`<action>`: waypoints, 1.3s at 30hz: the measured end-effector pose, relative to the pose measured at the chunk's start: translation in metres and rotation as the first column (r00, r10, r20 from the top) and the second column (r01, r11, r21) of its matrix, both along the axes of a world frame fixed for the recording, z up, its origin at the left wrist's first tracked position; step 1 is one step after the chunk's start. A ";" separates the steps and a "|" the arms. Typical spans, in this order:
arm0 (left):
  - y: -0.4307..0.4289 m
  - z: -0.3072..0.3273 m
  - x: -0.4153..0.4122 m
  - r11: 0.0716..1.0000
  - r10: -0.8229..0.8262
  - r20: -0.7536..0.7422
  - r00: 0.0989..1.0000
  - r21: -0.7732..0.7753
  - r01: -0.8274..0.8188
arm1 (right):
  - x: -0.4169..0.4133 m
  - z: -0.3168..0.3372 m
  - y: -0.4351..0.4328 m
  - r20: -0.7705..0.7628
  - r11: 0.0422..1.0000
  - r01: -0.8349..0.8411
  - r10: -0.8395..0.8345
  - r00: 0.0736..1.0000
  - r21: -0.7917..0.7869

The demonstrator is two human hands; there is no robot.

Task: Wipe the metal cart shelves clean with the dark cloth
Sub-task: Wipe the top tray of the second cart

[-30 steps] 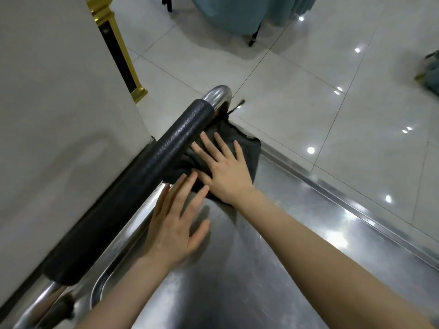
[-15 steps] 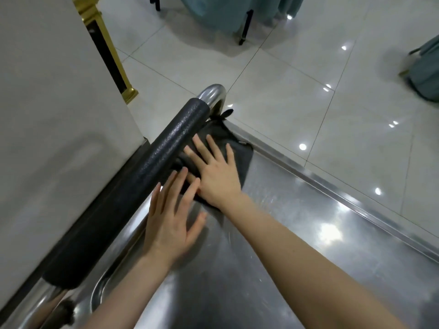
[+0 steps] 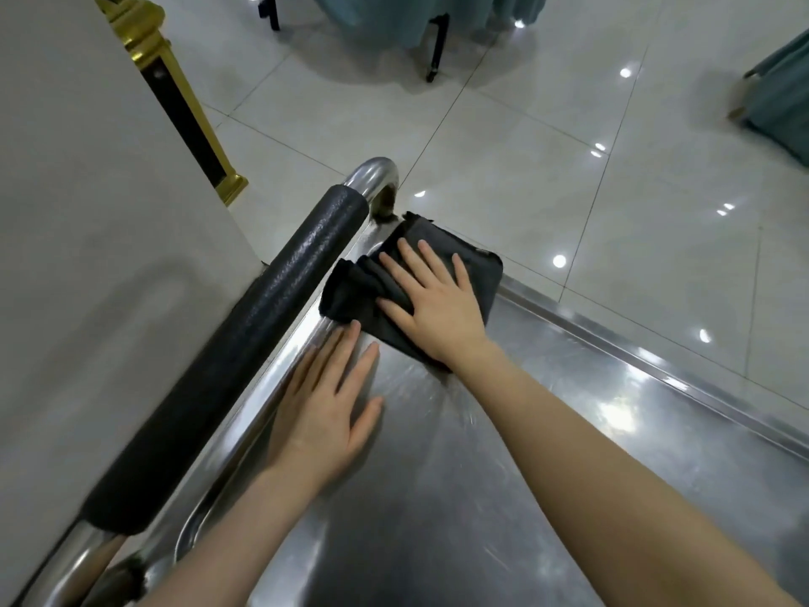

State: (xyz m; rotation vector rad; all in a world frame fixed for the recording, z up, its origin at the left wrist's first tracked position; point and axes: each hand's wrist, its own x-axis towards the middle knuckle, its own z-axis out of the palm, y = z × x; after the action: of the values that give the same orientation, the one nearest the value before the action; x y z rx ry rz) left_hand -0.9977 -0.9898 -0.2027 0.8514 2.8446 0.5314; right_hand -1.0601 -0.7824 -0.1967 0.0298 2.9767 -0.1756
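Note:
The dark cloth lies bunched in the far corner of the metal cart's top shelf, just below the bend of the chrome handle. My right hand presses flat on the cloth with fingers spread and straight. My left hand rests flat on the bare steel beside the shelf's left rim, its fingertips touching the near edge of the cloth.
A black foam-covered handle bar runs along the shelf's left side, close above my left hand. A pale wall panel with a gold-trimmed post stands left. Glossy tiled floor and teal-draped furniture lie beyond the cart.
My right hand has slid the cloth out from under the handle bar toward the far corner of the shelf. My left hand stays flat on the steel.

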 end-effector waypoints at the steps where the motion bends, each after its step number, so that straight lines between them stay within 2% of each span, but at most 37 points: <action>1: -0.001 0.000 0.000 1.000 0.010 0.022 1.000 -0.010 -0.010 | 0.012 -0.002 0.011 -0.010 0.998 0.057 -0.057 0.998 0.002; 5: 0.000 -0.003 -0.002 1.000 0.014 0.041 0.999 0.011 -0.014 | 0.095 -0.002 0.069 -0.041 0.945 0.326 -0.325 0.945 0.015; 9: 0.001 -0.002 -0.002 0.999 0.035 0.046 0.998 0.008 -0.035 | 0.132 0.001 0.089 0.006 0.910 0.413 -0.414 0.910 0.031; 11: 0.001 0.000 -0.003 0.999 0.028 0.036 0.999 0.021 -0.029 | 0.105 0.002 0.075 0.000 0.932 0.361 -0.361 0.932 0.034; 16: -0.001 0.003 0.001 0.988 0.057 -0.012 0.998 0.142 -0.055 | -0.009 -0.004 -0.018 -0.033 0.998 0.058 -0.059 0.998 -0.018; 19: -0.003 0.006 0.004 0.985 0.120 0.010 0.993 0.126 -0.121 | -0.031 -0.003 -0.053 -0.025 0.991 0.054 -0.058 0.998 -0.122; 21: -0.003 0.007 0.004 0.988 0.117 0.022 0.993 0.101 -0.119 | -0.017 -0.004 -0.042 -0.030 0.996 0.000 -0.003 1.000 -0.086; 23: -0.002 0.007 0.005 0.992 0.076 0.035 0.996 0.101 -0.080 | 0.009 -0.007 -0.010 -0.036 0.999 0.007 -0.008 0.999 -0.033; 26: -0.001 0.011 0.007 0.994 0.011 0.051 0.999 0.104 -0.016 | 0.069 -0.008 0.061 -0.045 0.965 0.260 -0.261 0.964 -0.019; 30: -0.002 0.015 0.018 0.995 -0.104 -0.001 0.995 0.008 0.104 | 0.187 -0.001 0.142 -0.001 0.819 0.574 -0.574 0.819 0.003; 34: -0.002 0.019 0.075 0.987 -0.157 0.001 0.988 -0.033 0.157 | 0.317 0.007 0.151 0.018 0.668 0.744 -0.744 0.668 0.007; 36: -0.003 0.021 0.118 0.984 -0.178 0.041 0.983 0.005 0.178 | 0.369 0.008 0.124 0.020 0.673 0.740 -0.740 0.673 0.009; 39: -0.010 0.022 0.184 0.980 -0.198 0.071 0.978 0.026 0.197 | 0.414 0.007 0.067 0.023 0.804 0.595 -0.595 0.804 0.007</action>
State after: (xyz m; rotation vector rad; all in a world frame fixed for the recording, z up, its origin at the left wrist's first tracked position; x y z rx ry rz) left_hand -0.8133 -0.9995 -0.1805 1.0795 2.6546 0.5513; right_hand -0.6465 -0.7149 -0.1899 0.9679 2.8317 -0.2434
